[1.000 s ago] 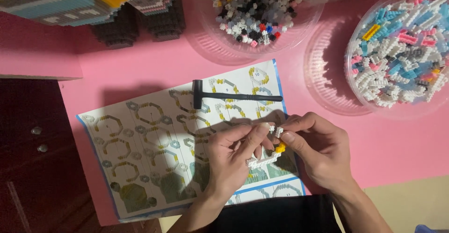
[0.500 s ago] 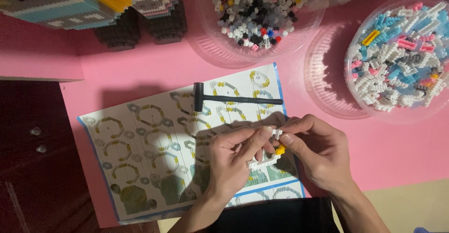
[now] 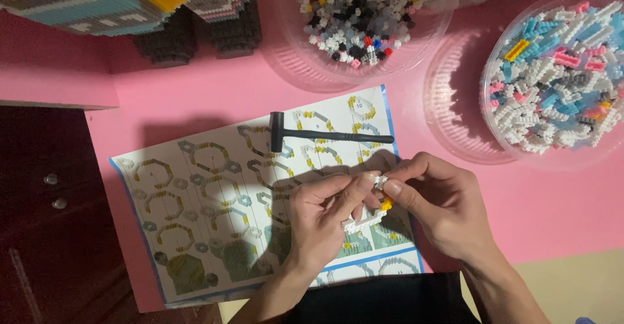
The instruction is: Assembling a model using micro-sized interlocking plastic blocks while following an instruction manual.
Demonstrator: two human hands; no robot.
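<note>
Both hands, left hand (image 3: 318, 217) and right hand (image 3: 442, 204), pinch a curved white brick strip (image 3: 364, 220), running lower-left to upper-right.

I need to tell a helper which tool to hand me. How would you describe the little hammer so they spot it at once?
On the pink table lies an instruction sheet. Across its top edge rests the small black hammer, the only dark, long-handled thing on the paper.
</note>
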